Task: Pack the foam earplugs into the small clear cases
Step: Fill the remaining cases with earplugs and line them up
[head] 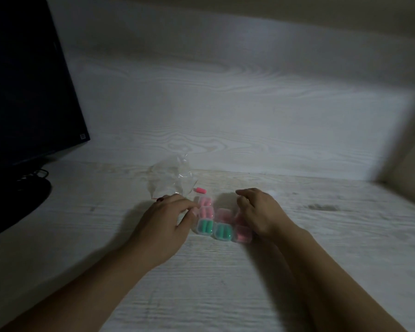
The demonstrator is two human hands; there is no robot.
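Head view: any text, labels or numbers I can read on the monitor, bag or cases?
None can be read.
Monitor: small square mark at its lower corner, too small to read.
Plastic bag: no print visible.
Clear cases: no labels visible; picture dim and blurred.

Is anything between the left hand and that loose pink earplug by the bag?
Nothing visible. The loose pink earplug lies on bare table just beyond the left hand, beside the clear bag, which doesn't cover it.
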